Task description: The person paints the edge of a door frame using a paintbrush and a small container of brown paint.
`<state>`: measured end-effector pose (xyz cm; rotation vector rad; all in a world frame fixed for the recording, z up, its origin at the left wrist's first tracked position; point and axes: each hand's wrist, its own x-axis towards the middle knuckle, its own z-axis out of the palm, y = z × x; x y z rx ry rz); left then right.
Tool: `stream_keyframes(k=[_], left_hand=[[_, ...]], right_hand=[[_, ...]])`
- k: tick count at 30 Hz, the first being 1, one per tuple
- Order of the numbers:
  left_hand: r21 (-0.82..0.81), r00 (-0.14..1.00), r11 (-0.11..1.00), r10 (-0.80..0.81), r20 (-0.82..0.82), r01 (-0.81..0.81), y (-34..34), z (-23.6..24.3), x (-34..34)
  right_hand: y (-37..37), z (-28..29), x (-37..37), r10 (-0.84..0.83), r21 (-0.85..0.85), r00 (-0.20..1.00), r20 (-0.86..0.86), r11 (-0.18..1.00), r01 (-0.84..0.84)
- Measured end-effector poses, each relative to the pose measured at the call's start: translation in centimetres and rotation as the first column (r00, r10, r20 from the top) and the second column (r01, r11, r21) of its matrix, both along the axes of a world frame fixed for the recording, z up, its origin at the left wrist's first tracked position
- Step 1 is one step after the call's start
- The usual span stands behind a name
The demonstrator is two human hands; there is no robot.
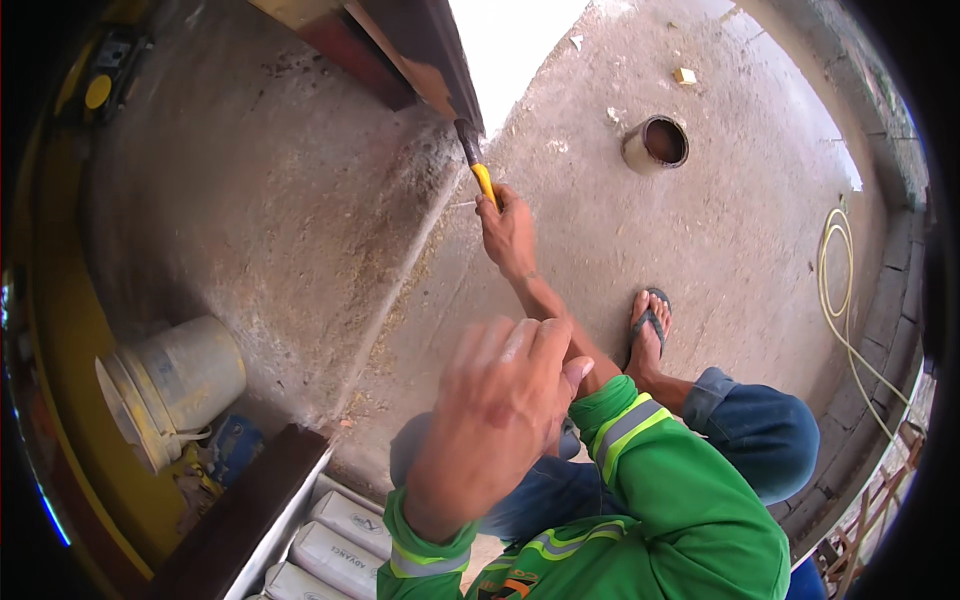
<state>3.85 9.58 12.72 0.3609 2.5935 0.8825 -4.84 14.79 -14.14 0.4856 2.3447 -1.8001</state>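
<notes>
My right hand [505, 225] is closed on the yellow handle of a dark-headed brush [483, 181], whose head touches the lower end of a brown wooden door frame [440, 75] beside a white wall [505, 45]. My left hand [495, 410] is raised in the foreground, fingers bent but blurred; whether it holds anything is unclear. A metal can [640, 150] with brown contents stands on the concrete floor [610, 230] to the upper right.
An off-white bucket [185, 380] lies at lower left beside a blue object [235, 450], near a dark beam [245, 500] and stacked pale packages [345, 528]. A yellowish hose [835, 270] is coiled by a low block edge [900, 300]. My sandaled foot [648, 330] rests right of my arm.
</notes>
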Motion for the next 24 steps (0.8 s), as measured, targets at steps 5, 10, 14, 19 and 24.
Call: stream_keyframes(k=[5,10,14,19,24], left_hand=[[-0.012,0.999,0.999,-0.037,0.010,0.038,0.5,-0.1,0.1],[0.018,1.000,1.000,0.022,0.012,-0.022,0.3,-0.4,0.2],[-0.007,1.000,1.000,-0.002,0.000,0.002,0.2,-0.5,0.2],[-0.051,0.999,0.999,-0.001,0.042,0.003,0.5,-0.5,0.1],[-0.066,0.996,0.998,0.028,0.089,-0.022,0.8,-0.4,-0.1]], right_hand=[[0.8,3.5,0.8,-0.025,-0.025,0.975,-0.223,0.999,0.020],[2.2,1.3,4.1,0.036,-0.008,0.998,-0.055,0.999,-0.037],[2.3,-1.3,2.7,-0.021,-0.061,0.998,0.065,0.998,0.025],[1.6,-2.8,1.8,-0.033,-0.018,0.992,0.119,0.999,0.036],[1.0,-1.9,0.9,-0.022,0.022,0.995,0.098,1.000,0.020]])
